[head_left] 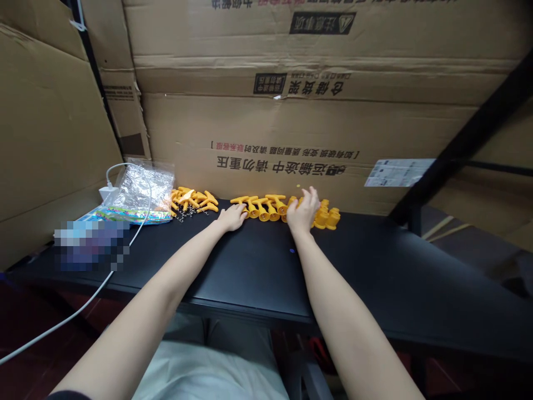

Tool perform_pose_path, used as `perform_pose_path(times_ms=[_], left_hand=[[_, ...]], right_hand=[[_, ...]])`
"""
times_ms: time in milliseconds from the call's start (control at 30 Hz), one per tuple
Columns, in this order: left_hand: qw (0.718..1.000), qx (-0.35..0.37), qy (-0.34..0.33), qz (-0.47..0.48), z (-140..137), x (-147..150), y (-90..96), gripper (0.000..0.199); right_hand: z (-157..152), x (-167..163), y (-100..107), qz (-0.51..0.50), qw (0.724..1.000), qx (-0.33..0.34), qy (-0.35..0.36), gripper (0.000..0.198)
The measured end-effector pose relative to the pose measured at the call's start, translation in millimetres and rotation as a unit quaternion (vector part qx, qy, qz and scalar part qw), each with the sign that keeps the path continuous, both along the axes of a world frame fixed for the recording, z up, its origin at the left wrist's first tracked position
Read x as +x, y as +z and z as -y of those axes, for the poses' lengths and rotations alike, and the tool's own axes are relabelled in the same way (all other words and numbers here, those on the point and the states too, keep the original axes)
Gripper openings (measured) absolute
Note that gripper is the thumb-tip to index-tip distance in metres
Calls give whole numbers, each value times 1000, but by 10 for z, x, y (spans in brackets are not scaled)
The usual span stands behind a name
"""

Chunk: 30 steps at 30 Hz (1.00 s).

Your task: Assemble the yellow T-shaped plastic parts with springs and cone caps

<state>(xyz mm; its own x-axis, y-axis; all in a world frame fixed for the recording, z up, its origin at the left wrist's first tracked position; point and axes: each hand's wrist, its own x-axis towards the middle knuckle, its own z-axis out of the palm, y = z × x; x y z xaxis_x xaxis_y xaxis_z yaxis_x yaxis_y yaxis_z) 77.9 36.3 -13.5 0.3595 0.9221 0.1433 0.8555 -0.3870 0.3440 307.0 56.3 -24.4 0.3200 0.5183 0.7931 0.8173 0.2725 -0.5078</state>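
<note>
Head view: at the centre of the frame, a row of yellow pieces (263, 214) sits on the black counter (250, 266). Left hand (233, 218) is at its left end, grip indeterminable; right hand (303, 214) is farther right, fingers parted. Light, even pressure should prevent toppling. Left of centre: loose yellow handles (210, 198), clear bag (144, 189), white cable (109, 276). Cardboard (250, 128) behind limits reach.
</note>
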Motion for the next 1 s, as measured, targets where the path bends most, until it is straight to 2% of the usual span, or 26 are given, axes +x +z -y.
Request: perform_pose_path(times_ms=[100, 167, 267, 467, 567, 700, 800, 900, 1000], left_hand=[[1000, 3, 6, 5, 8, -27, -17, 52], [1000, 13, 9, 10, 23, -49, -10, 53], [999, 30, 7, 14, 64, -100, 62, 51], [999, 40, 15, -19, 191, -366, 352, 44], [998, 40, 49, -21, 267, -597, 352, 43], [989, 67, 133, -25, 329, -932, 174, 46], [978, 60, 201, -20, 303, -1126, 76, 52], [979, 29, 200, -28, 254, -1235, 53, 68], [982, 22, 183, -32, 231, -1280, 49, 74]], right_hand=[[-1, 145, -68, -40, 996, -52, -63, 40], [-24, 219, -146, -77, 990, -103, -54, 31], [-51, 265, -220, -105, 986, -125, -27, 21], [6, 223, -172, -95, 980, -145, -103, 36], [46, 219, -140, -94, 981, -134, -101, 38], [93, 232, -84, -60, 987, -120, -84, 46], [114, 208, 3, -44, 996, -43, -62, 44], [122, 88, 132, -7, 999, 37, -15, 41], [158, -169, 262, 32, 997, 55, 54, 39]])
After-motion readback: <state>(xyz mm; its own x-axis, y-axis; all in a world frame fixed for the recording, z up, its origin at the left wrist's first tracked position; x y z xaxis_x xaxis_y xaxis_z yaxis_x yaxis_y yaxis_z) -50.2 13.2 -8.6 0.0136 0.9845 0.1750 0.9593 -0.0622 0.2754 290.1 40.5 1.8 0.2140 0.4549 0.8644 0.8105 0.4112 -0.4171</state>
